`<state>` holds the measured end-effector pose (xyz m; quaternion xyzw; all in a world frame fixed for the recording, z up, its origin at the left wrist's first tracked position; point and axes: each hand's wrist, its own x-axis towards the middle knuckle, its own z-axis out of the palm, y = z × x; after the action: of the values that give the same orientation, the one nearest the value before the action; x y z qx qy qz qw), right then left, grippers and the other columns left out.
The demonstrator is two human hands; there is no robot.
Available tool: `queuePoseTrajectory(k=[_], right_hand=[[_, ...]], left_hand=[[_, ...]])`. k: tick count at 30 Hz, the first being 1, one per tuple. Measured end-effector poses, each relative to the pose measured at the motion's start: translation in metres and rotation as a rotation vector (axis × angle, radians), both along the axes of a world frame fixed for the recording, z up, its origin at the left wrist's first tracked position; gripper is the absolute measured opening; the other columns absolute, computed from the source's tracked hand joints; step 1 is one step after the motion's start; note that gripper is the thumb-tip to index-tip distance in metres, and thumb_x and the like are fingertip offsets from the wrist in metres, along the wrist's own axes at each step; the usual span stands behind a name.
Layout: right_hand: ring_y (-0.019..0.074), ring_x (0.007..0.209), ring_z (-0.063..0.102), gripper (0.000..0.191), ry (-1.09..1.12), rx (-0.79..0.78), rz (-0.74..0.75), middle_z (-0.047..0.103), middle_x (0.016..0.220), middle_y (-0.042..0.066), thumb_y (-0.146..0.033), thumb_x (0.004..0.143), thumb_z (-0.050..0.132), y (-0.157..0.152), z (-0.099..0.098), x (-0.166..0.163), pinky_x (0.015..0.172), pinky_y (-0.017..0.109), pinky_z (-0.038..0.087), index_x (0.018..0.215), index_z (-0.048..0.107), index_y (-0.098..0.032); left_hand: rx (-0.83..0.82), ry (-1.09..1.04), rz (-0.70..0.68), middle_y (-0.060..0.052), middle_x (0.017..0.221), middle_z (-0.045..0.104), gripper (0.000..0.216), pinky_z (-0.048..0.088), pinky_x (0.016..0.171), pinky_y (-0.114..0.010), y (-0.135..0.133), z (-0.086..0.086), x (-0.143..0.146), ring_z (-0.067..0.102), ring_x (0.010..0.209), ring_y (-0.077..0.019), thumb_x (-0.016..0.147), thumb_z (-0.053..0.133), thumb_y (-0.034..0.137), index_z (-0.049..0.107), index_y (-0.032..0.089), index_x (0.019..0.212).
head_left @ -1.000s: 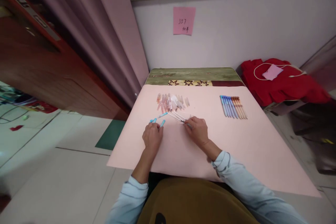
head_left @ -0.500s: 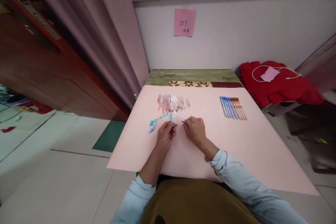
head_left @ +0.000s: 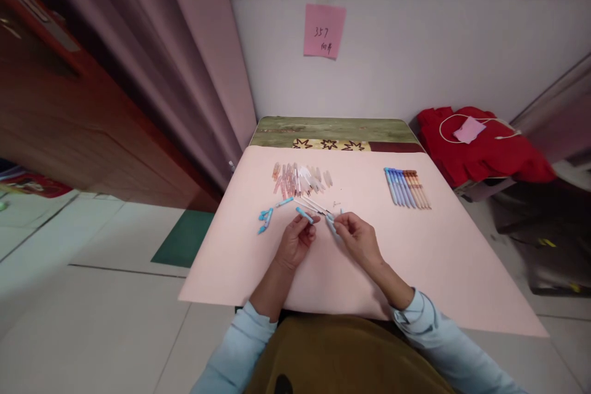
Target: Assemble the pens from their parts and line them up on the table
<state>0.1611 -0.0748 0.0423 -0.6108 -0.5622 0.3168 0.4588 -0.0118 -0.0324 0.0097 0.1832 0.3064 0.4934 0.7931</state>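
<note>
On the pink sheet (head_left: 443,258), taking the gap between the hands as the centre of my clock, I have the left hand (head_left: 296,241) at 8 o'clock, palm turned partly up, thumb and fingers closed around a light blue pen piece (head_left: 305,215) that points toward 11. At 3 o'clock I see the right hand (head_left: 360,239), its thumb and forefinger drawn narrow, close to a pale blue barrel (head_left: 331,223) at 1 o'clock; I cannot tell from here whether it is gripping that.

Just short of both hands' fingertips, between 11 and 12, slim white rods (head_left: 314,204) with dark ends lie slantwise. I count other light blue pieces (head_left: 266,220) in a loose cluster at 9 o'clock, and one blue piece (head_left: 284,202) by itself at 10. Farther out at 11, I find a heap of clear and pinkish barrels (head_left: 290,180).

Well apart at 2 o'clock, blue pens (head_left: 399,189) lie side by side, with brown-topped pens (head_left: 418,191) on their right. Beyond them, off the sheet, I make out red cloth (head_left: 482,151).
</note>
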Motion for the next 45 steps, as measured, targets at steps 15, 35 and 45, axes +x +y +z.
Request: queuePoseTrajectory(k=[15, 35, 45], right_hand=[[0.0141, 0.065, 0.060, 0.010, -0.129, 0.167, 0.058, 0.068, 0.079, 0.002, -0.027, 0.085, 0.059, 0.001, 0.005, -0.028, 0.064, 0.025, 0.049, 0.087, 0.067, -0.021], [0.0122, 0.067, 0.060, 0.007, -0.161, 0.192, 0.047, 0.067, 0.080, -0.001, -0.024, 0.083, 0.063, 0.006, 0.008, -0.039, 0.066, 0.024, 0.048, 0.089, 0.062, -0.021], [0.0125, 0.063, 0.058, 0.017, -0.153, 0.144, 0.052, 0.067, 0.075, -0.001, -0.037, 0.087, 0.062, 0.024, 0.004, -0.025, 0.063, 0.023, 0.046, 0.088, 0.065, -0.020]], left_hand=[[0.066, -0.050, -0.028, 0.000, 0.077, 0.061, 0.021, 0.042, 0.057, -0.019, -0.002, 0.000, 0.004, 0.051, 0.061, -0.0056, 0.073, 0.078, 0.021, 0.065, 0.014, 0.088], [0.019, -0.152, -0.047, -0.001, 0.074, 0.062, 0.019, 0.042, 0.059, -0.020, -0.002, 0.003, 0.003, 0.052, 0.060, -0.0068, 0.075, 0.076, 0.019, 0.065, 0.012, 0.089], [-0.002, -0.216, -0.061, -0.002, 0.075, 0.057, 0.014, 0.037, 0.054, -0.022, 0.001, 0.001, -0.002, 0.046, 0.058, -0.0079, 0.079, 0.070, 0.020, 0.063, 0.012, 0.087]])
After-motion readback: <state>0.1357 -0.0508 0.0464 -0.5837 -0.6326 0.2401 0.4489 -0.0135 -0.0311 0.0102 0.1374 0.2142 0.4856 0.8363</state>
